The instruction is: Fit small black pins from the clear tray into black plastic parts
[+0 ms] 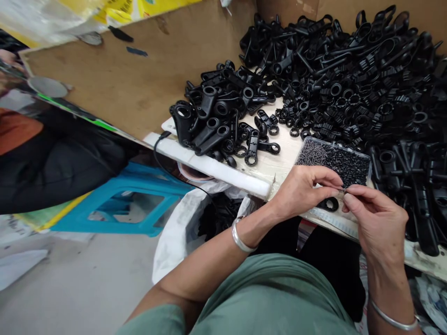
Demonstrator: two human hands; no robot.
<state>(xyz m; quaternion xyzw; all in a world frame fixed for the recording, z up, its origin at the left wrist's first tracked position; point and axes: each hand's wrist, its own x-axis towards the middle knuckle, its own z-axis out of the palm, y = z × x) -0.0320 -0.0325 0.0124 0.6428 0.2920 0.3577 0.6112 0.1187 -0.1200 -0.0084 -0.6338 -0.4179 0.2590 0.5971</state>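
My left hand [307, 186] and my right hand [375, 214] meet fingertip to fingertip over the table's front edge. Each has thumb and forefinger pinched, on something too small to make out. Just behind the fingers lies a clear plastic box [369, 160], holding tiny grey pieces on its left side and small black pieces on its right. Beneath the left fingertips a black ring-shaped part [330, 204] rests on the table, partly covered by the hand.
Large heaps of black plastic parts [349, 56] fill the back and right of the table. Black lever-like parts [216, 132] lie at the left. A cardboard panel [139, 79] stands behind them. Below are a white sack [171, 237] and a blue stool [139, 225]; a seated person [52, 158] is at far left.
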